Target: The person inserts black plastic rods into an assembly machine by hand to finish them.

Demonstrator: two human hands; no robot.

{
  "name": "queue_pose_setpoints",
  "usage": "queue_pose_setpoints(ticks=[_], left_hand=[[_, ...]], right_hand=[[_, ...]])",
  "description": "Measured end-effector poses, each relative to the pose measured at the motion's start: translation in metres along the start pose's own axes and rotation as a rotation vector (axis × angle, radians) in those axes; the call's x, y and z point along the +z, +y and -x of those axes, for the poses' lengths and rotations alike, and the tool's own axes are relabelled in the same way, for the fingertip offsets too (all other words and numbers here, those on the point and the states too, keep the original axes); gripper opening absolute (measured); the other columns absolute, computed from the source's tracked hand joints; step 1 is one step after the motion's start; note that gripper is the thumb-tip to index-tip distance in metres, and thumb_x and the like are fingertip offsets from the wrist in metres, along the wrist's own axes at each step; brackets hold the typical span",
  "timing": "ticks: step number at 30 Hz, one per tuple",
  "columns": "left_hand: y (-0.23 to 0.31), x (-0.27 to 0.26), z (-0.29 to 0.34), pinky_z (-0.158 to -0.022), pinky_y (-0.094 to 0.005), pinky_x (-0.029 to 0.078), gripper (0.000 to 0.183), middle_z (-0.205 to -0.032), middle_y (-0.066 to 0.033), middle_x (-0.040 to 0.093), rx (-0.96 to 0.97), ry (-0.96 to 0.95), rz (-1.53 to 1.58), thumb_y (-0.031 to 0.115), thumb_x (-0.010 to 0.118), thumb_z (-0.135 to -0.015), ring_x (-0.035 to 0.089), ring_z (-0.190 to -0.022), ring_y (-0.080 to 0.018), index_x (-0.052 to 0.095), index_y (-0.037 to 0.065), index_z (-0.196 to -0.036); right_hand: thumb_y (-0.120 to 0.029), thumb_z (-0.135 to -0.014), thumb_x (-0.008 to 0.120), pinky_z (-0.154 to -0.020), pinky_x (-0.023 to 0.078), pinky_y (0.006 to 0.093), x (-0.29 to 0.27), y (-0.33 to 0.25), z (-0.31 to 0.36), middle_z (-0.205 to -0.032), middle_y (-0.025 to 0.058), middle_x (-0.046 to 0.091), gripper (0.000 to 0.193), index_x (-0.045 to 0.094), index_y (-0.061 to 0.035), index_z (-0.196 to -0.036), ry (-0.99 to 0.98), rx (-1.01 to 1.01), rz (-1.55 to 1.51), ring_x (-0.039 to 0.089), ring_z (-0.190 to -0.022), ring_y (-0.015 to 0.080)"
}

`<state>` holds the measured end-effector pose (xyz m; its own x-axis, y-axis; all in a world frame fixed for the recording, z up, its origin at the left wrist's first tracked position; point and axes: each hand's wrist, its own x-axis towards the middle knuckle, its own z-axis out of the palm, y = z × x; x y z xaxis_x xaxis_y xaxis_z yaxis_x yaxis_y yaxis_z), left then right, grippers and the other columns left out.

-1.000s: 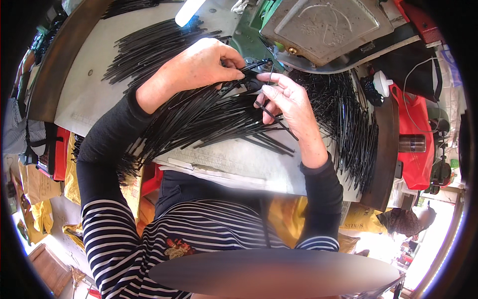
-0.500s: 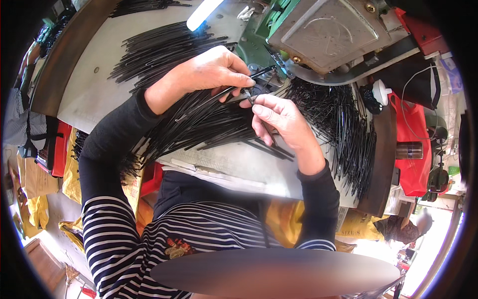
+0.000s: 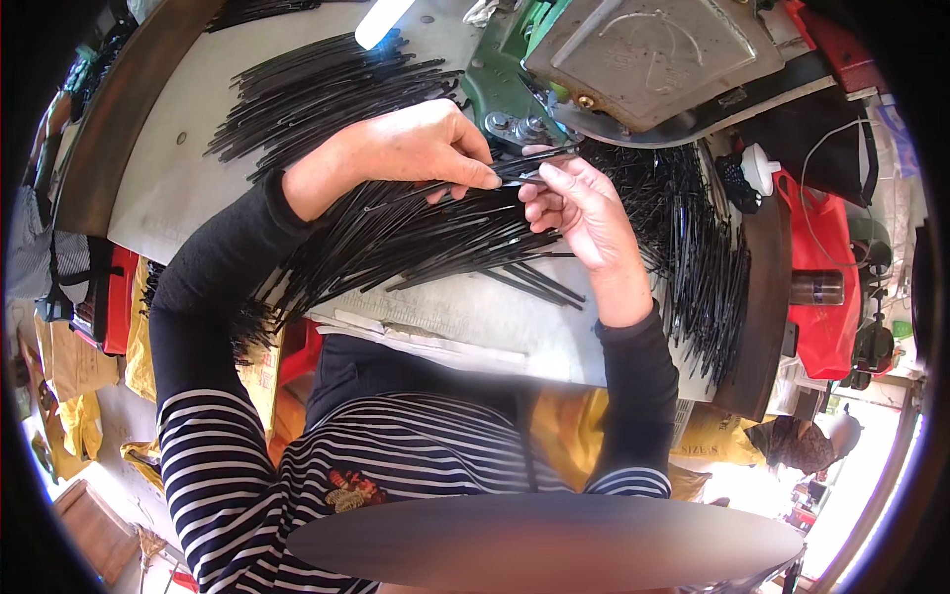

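Note:
My left hand (image 3: 426,147) is closed in a pinch on a thin black rod (image 3: 401,197), which slants out to the left below the wrist. Facing it, my right hand (image 3: 586,203) pinches a narrow dark piece with a shiny end (image 3: 527,180) between thumb and forefinger. The two sets of fingertips almost meet, and the pieces lie close together between them; whether they are joined I cannot make out. Under both hands spreads a pile of thin black rods (image 3: 396,247), some with small looped ends. The left fingers are partly hidden behind the thumb.
Beyond my hands stands a green machine (image 3: 492,84) with a grey metal cover (image 3: 663,59). More black rods lie in a bundle (image 3: 317,104) at far left and a heap (image 3: 703,287) at right. A lit white lamp (image 3: 383,22) hangs over the pale tabletop (image 3: 168,198).
My right hand has moved up and slightly right, and the piece in its fingers now lies nearly level. My left hand has shifted only a little. The view has tilted slightly.

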<state>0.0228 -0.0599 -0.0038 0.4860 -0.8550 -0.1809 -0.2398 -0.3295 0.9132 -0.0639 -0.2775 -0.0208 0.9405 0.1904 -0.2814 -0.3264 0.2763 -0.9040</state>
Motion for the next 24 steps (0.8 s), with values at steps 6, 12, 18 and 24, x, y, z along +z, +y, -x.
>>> queue_pose_setpoints(ticks=[6,12,18,24], left_hand=[[0.008,-0.006,-0.002,-0.042,-0.018,0.041,0.035,-0.06,-0.0034,0.06,-0.009,0.111,0.012,0.031,0.061,-0.086,0.053,-0.045,-0.0058,0.065,-0.004,-0.09],[-0.014,-0.016,-0.011,-0.04,-0.0174,0.038,0.037,-0.056,-0.0008,0.055,0.05,0.227,0.254,0.035,0.058,-0.088,0.049,-0.043,-0.0052,0.063,-0.001,-0.085],[-0.017,-0.013,-0.022,-0.038,-0.0192,0.035,0.033,-0.055,0.0005,0.051,0.114,0.268,0.348,0.031,0.062,-0.085,0.047,-0.042,-0.006,0.062,-0.001,-0.079],[-0.016,-0.014,-0.026,-0.038,-0.0204,0.033,0.032,-0.054,0.0009,0.048,0.123,0.277,0.366,0.03,0.064,-0.084,0.043,-0.042,-0.0055,0.064,-0.002,-0.084]], right_hand=[[-0.018,-0.091,0.054,-0.056,0.054,0.0253,-0.01,0.003,-0.003,-0.084,0.0156,0.063,0.024,0.055,0.0008,-0.106,0.0,-0.103,-0.092,0.064,-0.065,0.0167],[-0.019,-0.092,0.053,-0.057,0.055,0.026,-0.011,-0.002,-0.003,-0.087,0.0167,0.063,0.021,0.054,-0.0002,-0.101,0.208,-0.298,-0.082,0.063,-0.065,0.0166],[-0.019,-0.092,0.053,-0.058,0.055,0.0257,-0.014,0.0,-0.006,-0.087,0.0156,0.063,0.024,0.054,0.0007,-0.104,0.234,-0.328,-0.092,0.063,-0.066,0.0162],[-0.018,-0.091,0.053,-0.058,0.054,0.0258,-0.016,-0.002,-0.007,-0.086,0.0152,0.063,0.024,0.054,0.0011,-0.106,0.244,-0.357,-0.086,0.063,-0.066,0.0163]])
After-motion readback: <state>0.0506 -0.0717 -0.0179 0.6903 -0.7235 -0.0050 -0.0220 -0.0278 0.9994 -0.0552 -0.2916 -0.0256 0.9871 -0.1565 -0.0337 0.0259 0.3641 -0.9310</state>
